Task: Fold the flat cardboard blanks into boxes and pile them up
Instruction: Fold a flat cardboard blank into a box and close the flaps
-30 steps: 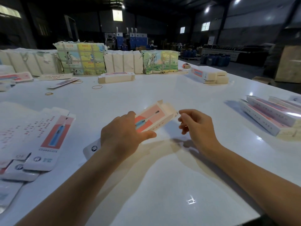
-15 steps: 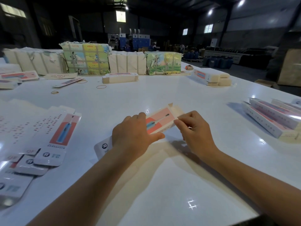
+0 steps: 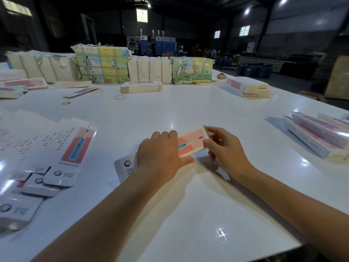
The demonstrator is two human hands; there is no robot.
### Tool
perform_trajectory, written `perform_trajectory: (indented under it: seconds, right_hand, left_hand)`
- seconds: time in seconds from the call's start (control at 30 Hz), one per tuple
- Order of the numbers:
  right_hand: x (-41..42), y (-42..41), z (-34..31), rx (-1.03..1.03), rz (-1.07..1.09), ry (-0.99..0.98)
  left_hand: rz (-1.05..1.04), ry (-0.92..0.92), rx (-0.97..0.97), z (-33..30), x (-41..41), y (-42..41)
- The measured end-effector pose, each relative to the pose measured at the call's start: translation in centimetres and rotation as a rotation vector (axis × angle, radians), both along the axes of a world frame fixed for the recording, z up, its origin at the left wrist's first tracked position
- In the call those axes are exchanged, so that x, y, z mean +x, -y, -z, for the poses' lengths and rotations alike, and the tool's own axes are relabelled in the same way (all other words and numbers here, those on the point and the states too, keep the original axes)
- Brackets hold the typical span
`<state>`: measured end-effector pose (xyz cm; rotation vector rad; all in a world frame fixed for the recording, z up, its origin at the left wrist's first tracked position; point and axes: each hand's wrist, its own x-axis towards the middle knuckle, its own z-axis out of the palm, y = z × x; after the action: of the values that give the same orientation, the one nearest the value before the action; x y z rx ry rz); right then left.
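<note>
A long white and pink toothbrush box (image 3: pixel 190 143) lies slanted on the white table (image 3: pixel 188 205) in front of me. My left hand (image 3: pixel 160 156) grips its middle, thumb along the near side and fingers over the top. My right hand (image 3: pixel 224 148) holds the far right end, thumb and fingers pinching round the end flap. The box's near end with a round logo sticks out left of my left wrist. Flat blanks (image 3: pixel 73 148) lie fanned out at the left. Folded boxes (image 3: pixel 317 137) are piled at the right.
Wrapped bundles (image 3: pixel 102 65) line the table's far edge. A stack of blanks (image 3: pixel 141 86) and more boxes (image 3: pixel 245 86) lie in front of them. Rubber bands (image 3: pixel 119 97) are scattered at the back left. The table's near right corner ends close to my right forearm.
The open end flaps at the box's right end have been folded in. My right hand moved from beside that end onto it. The view has shifted slightly.
</note>
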<state>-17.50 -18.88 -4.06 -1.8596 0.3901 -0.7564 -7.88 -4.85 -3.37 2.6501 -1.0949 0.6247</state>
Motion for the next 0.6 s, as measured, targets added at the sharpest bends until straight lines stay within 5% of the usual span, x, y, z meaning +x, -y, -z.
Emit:
perform_trajectory:
  seconds: [0.33, 0.47, 0.53, 0.6]
  right_hand:
    - [-0.2, 0.0, 0.2, -0.329, 0.019, -0.055]
    - [-0.4, 0.4, 0.0, -0.509, 0.179, 0.007]
    - [-0.3, 0.7, -0.1, -0.393, 0.205, 0.056]
    - [-0.1, 1.0, -0.6, 0.056, 0.104, 0.09]
  left_hand:
    - [-0.002, 0.017, 0.007, 0.2, 0.0, -0.2]
    - [-0.018, -0.033, -0.045, -0.2, -0.3, -0.2]
    - [-0.017, -0.08, -0.089, -0.4, -0.4, -0.3]
    - [-0.003, -0.112, -0.103, -0.5, -0.6, -0.3]
